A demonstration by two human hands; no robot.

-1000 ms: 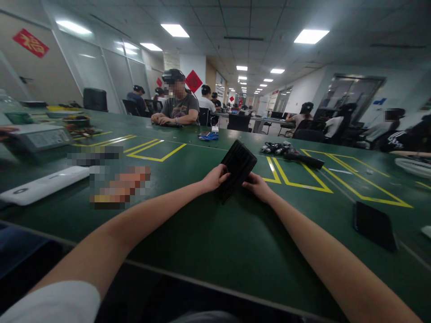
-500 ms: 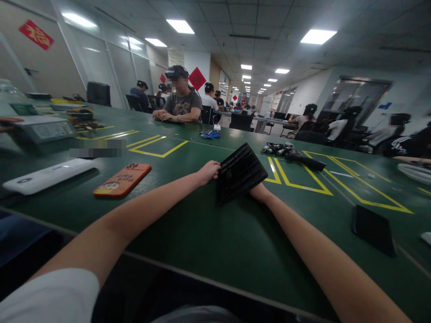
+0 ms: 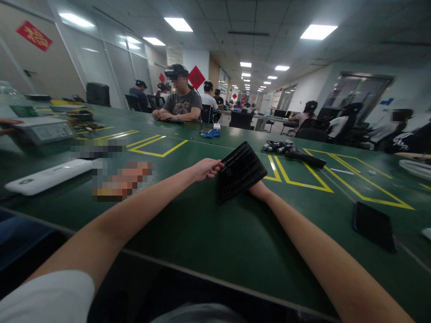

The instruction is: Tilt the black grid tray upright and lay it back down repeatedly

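Note:
A black ribbed tray [image 3: 240, 172] is propped up on the green table [image 3: 208, 233] in front of me, its face tilted toward me. My right hand [image 3: 258, 190] is mostly hidden behind and under its lower right edge and holds it up. My left hand [image 3: 206, 168] is at the tray's left edge, fingers stretched out and just touching or barely off it.
A white flat device [image 3: 47, 176] and a blurred orange object [image 3: 121, 181] lie at the left. A dark phone [image 3: 373, 225] lies at the right. Black tools [image 3: 292, 151] rest beyond the tray among yellow floor-tape boxes. Other people sit at the table's far side.
The tray swung from edge-on to showing its face. My left hand let go of its grip and now has its fingers stretched at the tray's edge. My right hand slid behind the tray.

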